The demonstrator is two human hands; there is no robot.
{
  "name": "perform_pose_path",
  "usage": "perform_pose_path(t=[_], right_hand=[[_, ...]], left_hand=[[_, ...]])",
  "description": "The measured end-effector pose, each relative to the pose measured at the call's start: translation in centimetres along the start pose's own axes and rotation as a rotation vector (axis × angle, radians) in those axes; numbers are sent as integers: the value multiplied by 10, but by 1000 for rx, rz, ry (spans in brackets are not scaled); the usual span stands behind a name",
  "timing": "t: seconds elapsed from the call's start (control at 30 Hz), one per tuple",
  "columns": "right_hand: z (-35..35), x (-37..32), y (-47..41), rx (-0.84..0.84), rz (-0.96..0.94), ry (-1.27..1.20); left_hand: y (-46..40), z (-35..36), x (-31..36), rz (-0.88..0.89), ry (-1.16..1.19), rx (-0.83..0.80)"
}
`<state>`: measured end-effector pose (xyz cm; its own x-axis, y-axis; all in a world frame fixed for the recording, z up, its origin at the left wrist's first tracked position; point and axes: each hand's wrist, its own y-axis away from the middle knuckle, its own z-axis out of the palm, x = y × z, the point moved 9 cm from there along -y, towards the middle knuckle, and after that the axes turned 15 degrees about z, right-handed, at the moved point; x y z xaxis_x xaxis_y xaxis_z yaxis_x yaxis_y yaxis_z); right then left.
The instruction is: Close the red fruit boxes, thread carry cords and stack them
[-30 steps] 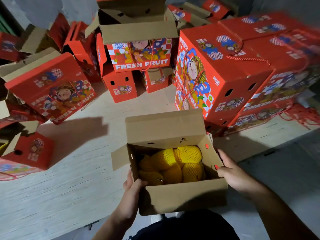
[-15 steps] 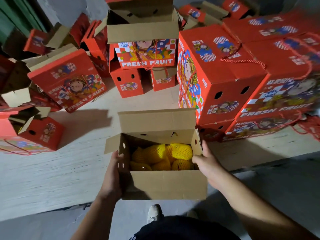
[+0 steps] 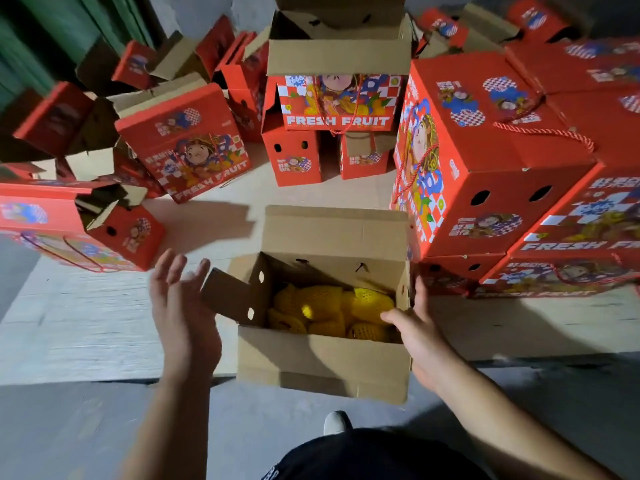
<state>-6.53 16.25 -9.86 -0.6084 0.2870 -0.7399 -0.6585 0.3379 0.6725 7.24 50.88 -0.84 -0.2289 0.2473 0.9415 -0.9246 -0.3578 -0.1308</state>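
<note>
Both hands flanked the open box (image 3: 323,362) of yellow fruit (image 3: 332,311), left hand (image 3: 183,306) flat against its left flap (image 3: 230,296), right hand (image 3: 414,327) spread on its right wall, seemingly to fold it shut.

Red printed boxes, one plain brown inside.
Open box (image 3: 322,362) centre frame: brown cardboard; fruit (image 3: 332,311) yellow, netted. Closed box (image 3: 485,157) upper right: red, blue-white checks, red cord (image 3: 547,133).
</note>
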Motion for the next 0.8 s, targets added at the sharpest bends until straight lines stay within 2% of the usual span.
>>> perform_pose_path(t=[0.07,0.17,0.3,0.37,0.43,0.5,0.53,0.57,0.6,0.63,0.67,0.7,0.73,0.8], right_hand=[[0,2,1,51,-8,-26],[1,-1,6,168,-56,-11],[9,-8,15,281,-128,40],[14,-10,18,308,-167,76],[14,-11,23,370,-183,131],[5,-13,30,482,-237,173],[1,-15,34,517,-279,166],[-3,-15,37,530,-311,142],[-7,-16,40,531,-330,108],[-12,-16,42,525,-337,64],[-16,-16,43,520,-337,13],[-21,-16,45,518,-342,-34],[-26,-18,49,520,-354,-73],[-35,-28,58,517,-379,-65]], left_hand=[[9,20,10,77,3,-203],[23,41,16,240,-65,-610],[57,72,6,382,-321,-1154],[72,76,-11,371,-434,-1321],[64,70,-18,432,-512,-1270],[34,50,-20,519,-689,-944],[16,29,-27,464,-803,-722],[-1,4,-38,303,-884,-512],[-7,-18,-59,15,-833,-390],[1,-28,-86,-332,-664,-358],[15,-27,-107,-592,-477,-387],[24,-20,-115,-717,-335,-436],[22,-11,-114,-673,-268,-500],[3,5,-95,-355,-250,-567]])
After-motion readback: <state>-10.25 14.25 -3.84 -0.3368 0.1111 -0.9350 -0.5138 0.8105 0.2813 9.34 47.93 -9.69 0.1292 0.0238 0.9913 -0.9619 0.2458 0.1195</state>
